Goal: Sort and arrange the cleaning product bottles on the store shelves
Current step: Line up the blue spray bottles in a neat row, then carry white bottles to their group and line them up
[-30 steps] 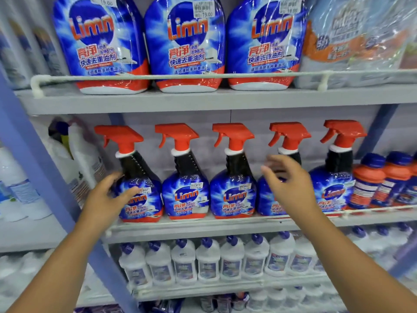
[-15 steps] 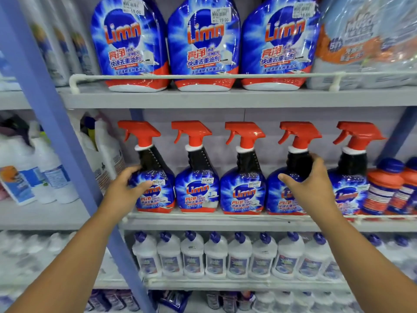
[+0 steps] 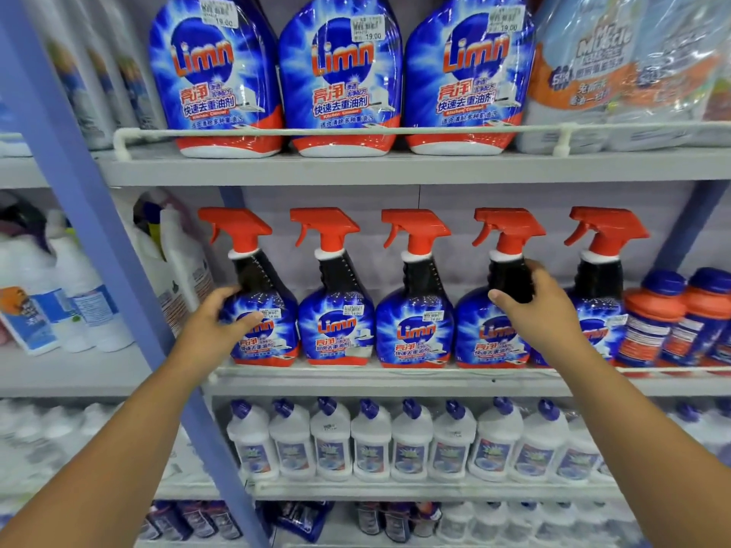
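Observation:
Several blue Limn spray bottles with red triggers stand in a row on the middle shelf. My left hand grips the leftmost spray bottle round its left side, thumb across the label. My right hand grips the fourth spray bottle at its dark neck, fingers curled behind it. Two spray bottles stand untouched between my hands, and a fifth spray bottle stands right of my right hand, partly hidden by it.
Three large Limn refill bottles and wrapped packs fill the top shelf behind a white rail. Orange bottles with blue caps stand at the right. White bottles line the lower shelf. A blue upright slants at the left.
Both hands have reached forward and closed on bottles: the left on the leftmost spray bottle, the right on the neck of the fourth. The view has shifted so the shelves sit further right.

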